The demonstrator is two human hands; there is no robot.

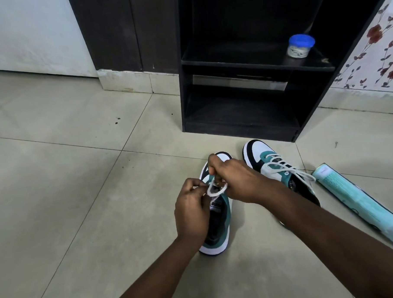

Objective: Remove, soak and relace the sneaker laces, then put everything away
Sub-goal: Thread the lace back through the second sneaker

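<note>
Two white, teal and black sneakers stand on the tiled floor. Over the left sneaker (219, 229) both hands work its white lace (215, 189). My left hand (191, 207) pinches one part of the lace at the tongue. My right hand (235, 178) grips another part of the same lace, which loops between the two hands. The right sneaker (270, 161) stands beside it with its white lace (288, 169) threaded and its loose ends lying over the side.
A dark open shelf unit (243, 63) stands just beyond the shoes; a clear jar with a blue lid (300, 45) sits on its upper shelf. A pale teal roll (360, 202) lies on the floor at the right. Bare tiles spread to the left.
</note>
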